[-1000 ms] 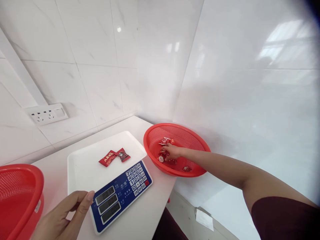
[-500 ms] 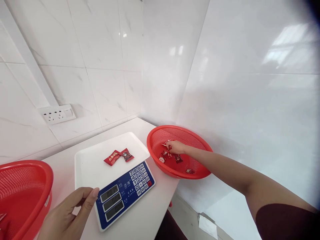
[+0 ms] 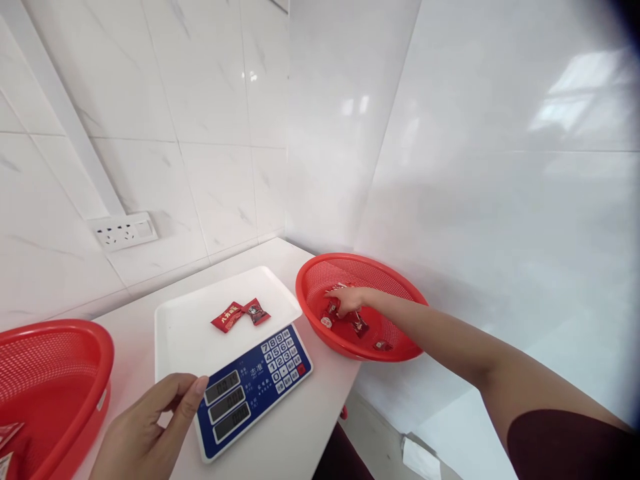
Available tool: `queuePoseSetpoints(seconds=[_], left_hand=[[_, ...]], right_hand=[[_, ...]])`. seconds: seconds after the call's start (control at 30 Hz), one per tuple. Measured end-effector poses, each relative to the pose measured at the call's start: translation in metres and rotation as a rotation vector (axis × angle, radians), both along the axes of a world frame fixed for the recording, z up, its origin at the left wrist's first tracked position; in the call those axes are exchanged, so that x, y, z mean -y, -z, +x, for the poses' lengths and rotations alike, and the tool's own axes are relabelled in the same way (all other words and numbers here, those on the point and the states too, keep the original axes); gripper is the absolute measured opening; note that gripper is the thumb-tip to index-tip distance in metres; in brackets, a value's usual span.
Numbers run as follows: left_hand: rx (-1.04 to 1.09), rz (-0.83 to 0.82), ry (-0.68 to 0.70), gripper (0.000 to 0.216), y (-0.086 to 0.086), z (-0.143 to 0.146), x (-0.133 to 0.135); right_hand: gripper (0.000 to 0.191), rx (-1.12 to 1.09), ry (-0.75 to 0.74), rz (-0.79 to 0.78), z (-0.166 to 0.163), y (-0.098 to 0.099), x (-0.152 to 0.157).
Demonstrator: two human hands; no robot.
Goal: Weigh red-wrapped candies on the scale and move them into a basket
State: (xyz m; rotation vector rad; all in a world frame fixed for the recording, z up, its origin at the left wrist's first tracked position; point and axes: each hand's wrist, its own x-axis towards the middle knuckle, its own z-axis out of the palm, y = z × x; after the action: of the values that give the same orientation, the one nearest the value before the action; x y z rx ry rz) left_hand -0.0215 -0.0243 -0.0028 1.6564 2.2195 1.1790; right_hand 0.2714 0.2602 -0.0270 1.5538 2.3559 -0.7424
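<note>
My right hand (image 3: 350,299) reaches into the red mesh basket (image 3: 390,273) at the right end of the counter. Its fingers are pinched together on a red candy packet (image 3: 334,307), with a few more packets (image 3: 359,325) lying loose beside it. My left hand (image 3: 145,433) rests at the near left corner of the digital scale (image 3: 255,387). The fingers are loosely bent and hold nothing, the fingertips touching the scale's edge. Two red candy packets (image 3: 240,314) lie on the scale's white pan (image 3: 190,340).
A second red basket (image 3: 55,360) stands at the left edge, with packets (image 3: 6,443) showing in its bottom corner. A white wall socket (image 3: 125,231) sits on the tiled wall behind. The counter ends just right of the scale; a paper scrap (image 3: 420,460) lies on the floor.
My right hand has shifted slightly inside the basket among the packets and closed on one. The view has drifted a little to the left; my left hand stays by the scale.
</note>
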Motion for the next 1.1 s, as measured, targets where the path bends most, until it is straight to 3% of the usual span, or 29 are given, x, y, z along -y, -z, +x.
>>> queuePoseSetpoints(seconds=[0.13, 0.3, 0.53, 0.7, 0.83, 0.9, 1.0, 1.1], left_hand=[[0.020, -0.040, 0.078, 0.037, -0.005, -0.004, 0.001], [0.053, -0.071, 0.102, 0.038, -0.009, -0.004, 0.003], [0.105, -0.119, 0.125, 0.038, -0.007, -0.002, 0.002], [0.175, -0.139, 0.157, 0.036, -0.006, 0.000, -0.002], [0.514, -0.113, 0.236, 0.029, -0.002, 0.013, -0.005], [0.804, -0.076, 0.331, 0.046, 0.000, 0.025, -0.006], [1.151, -0.059, 0.472, 0.069, 0.000, 0.039, -0.006], [1.280, -0.046, 0.497, 0.071, -0.005, 0.043, -0.005]], right_hand=[[0.026, 0.136, -0.028, -0.053, -0.015, 0.008, 0.000], [0.019, 0.135, -0.038, 0.055, -0.018, 0.006, 0.007], [0.012, -0.152, 0.018, 0.302, -0.013, -0.038, 0.023], [0.009, -0.365, 0.019, 0.341, -0.025, -0.072, 0.051], [0.021, -0.804, 0.062, 0.117, -0.058, -0.085, 0.092], [0.027, -1.015, 0.048, -0.019, -0.080, -0.083, 0.116], [0.027, -1.137, -0.098, -0.149, -0.110, -0.075, 0.150], [0.025, -1.126, -0.305, -0.167, -0.131, -0.068, 0.172]])
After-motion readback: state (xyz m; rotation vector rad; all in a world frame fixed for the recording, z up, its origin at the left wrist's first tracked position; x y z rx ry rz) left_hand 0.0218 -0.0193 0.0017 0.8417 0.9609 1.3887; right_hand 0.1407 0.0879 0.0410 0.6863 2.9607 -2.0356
